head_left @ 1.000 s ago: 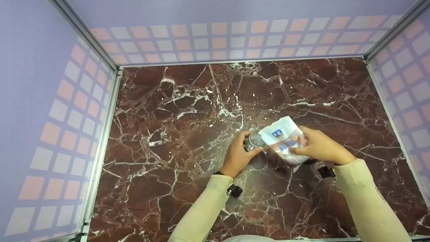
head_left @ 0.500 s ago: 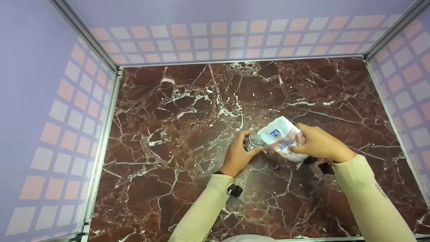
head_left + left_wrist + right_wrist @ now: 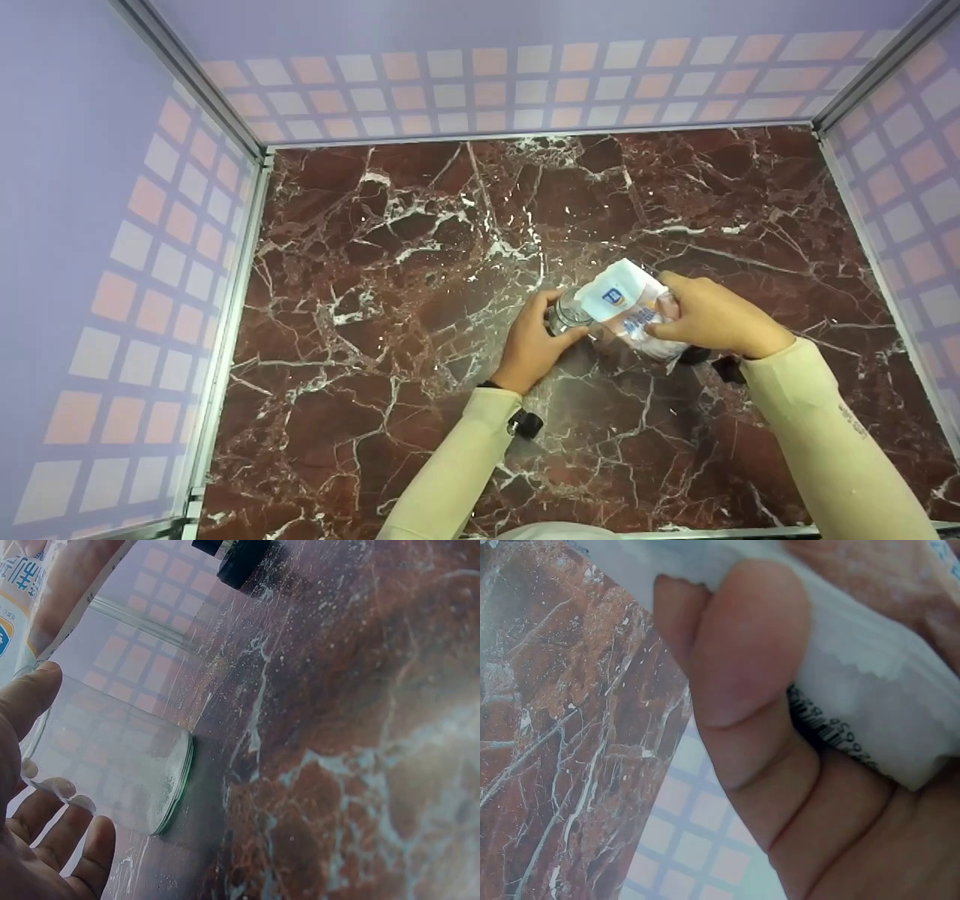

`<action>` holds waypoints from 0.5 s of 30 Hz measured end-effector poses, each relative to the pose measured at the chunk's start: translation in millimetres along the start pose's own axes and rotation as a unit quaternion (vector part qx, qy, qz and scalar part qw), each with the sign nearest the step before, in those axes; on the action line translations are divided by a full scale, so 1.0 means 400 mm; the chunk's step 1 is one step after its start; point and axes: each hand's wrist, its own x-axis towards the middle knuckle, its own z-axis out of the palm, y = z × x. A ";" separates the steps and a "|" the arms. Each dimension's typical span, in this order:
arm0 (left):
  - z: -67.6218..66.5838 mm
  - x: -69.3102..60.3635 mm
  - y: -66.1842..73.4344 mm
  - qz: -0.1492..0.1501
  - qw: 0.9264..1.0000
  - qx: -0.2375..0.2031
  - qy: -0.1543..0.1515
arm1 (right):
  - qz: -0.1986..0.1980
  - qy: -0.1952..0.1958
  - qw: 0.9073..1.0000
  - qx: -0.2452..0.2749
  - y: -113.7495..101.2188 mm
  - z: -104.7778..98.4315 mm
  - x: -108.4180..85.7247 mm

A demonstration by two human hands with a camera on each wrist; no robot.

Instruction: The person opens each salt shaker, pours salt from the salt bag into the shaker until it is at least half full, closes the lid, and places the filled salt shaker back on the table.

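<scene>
A clear glass jar [image 3: 568,315] is steadied by my left hand [image 3: 529,346], thumb on the near side and fingers round the far side. In the left wrist view, white powdery stuff shows at the base of the glass jar [image 3: 120,757]. My right hand [image 3: 712,319] grips a white printed plastic bag [image 3: 621,296] with a blue logo, its top end tipped over the jar's mouth. A barcode shows on the bag [image 3: 855,664] beside my fingers in the right wrist view. The bag hides the jar's opening.
The hands work over a dark red marble-patterned tabletop [image 3: 405,315] dotted with white specks. Pale purple walls [image 3: 480,45] with pink and white squares stand at the back and sides. A black band [image 3: 247,559] on the right wrist appears in the left wrist view.
My right hand has shifted slightly left and turned a little, bringing the bag's top end further left toward the jar. The left hand and jar have stayed put.
</scene>
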 end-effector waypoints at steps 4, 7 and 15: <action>0.001 0.001 -0.005 0.009 1.000 0.003 0.001 | 0.001 0.001 1.000 -0.001 -0.002 0.000 0.001; 0.002 0.002 -0.006 0.009 1.000 0.000 0.002 | 0.003 0.001 1.000 -0.005 -0.004 -0.002 0.002; 0.004 0.003 -0.007 0.005 1.000 -0.008 0.006 | -0.001 -0.003 1.000 -0.022 -0.015 -0.008 0.005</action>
